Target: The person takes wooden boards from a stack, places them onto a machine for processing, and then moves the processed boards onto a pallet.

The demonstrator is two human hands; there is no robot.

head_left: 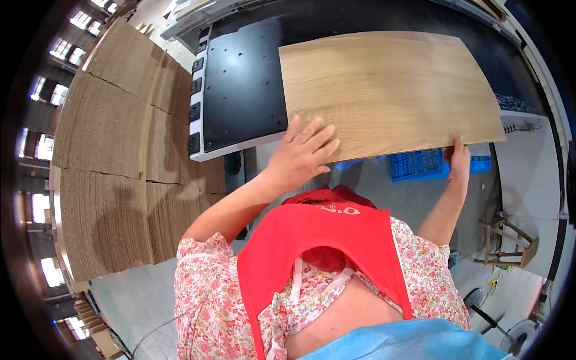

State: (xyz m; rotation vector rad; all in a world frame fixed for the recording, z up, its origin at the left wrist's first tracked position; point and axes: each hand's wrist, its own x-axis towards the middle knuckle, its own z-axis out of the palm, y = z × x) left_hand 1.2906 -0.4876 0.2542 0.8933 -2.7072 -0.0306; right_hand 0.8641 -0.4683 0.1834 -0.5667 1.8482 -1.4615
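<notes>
A large wood-grain board (390,90) lies on the black machine table (243,90), its near edge jutting out over the table's front side. My left hand (305,147) rests flat on the board's near left corner, fingers spread. At the near right edge, my right hand (459,161) grips the board, thumb on top and the other fingers curled underneath, mostly hidden.
Tall stacks of brown boards (108,162) stand close on the left. Below the board, a blue plastic crate (417,165) sits on the floor. A small wooden stool (510,243) and a black round-based stand (519,336) are at the right.
</notes>
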